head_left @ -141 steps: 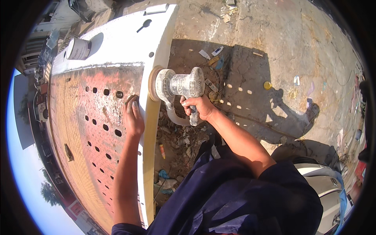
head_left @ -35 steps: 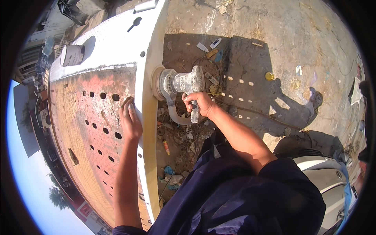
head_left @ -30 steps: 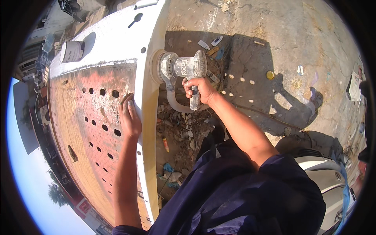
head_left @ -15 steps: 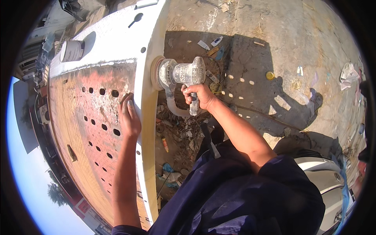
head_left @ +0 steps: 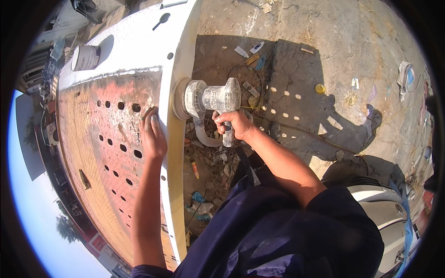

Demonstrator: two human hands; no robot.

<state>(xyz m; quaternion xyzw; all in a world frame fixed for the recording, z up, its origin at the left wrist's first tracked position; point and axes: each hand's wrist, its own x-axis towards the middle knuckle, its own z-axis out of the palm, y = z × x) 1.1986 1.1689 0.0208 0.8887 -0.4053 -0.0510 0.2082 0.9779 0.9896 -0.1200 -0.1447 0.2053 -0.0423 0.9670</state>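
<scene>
My right hand [head_left: 232, 124] is wrapped round the handle of a dusty grey power sander [head_left: 208, 96], whose round pad sits against the cream side edge [head_left: 180, 55] of a long painted metal structure. A pale hose curves down from the tool. My left hand [head_left: 153, 134] rests on the worn red perforated panel [head_left: 111, 120] beside that edge, fingers extended and slightly bent, holding nothing. The white band [head_left: 134, 37] across the panel's far end has dark holes, and a white tub [head_left: 85, 58] with a printed label stands on it.
Below the edge lie dirt, scraps, a blue bag [head_left: 198, 196] and a small tube [head_left: 194, 170]. Concrete ground [head_left: 324, 28] on the right holds scattered litter, a yellow lid [head_left: 320, 88] and a cable. A white vehicle part [head_left: 373, 194] is at lower right; buildings and a tree are far left.
The sander and my right hand have moved down along the cream edge, toward me, over the last second. My left hand stays on the panel with little movement.
</scene>
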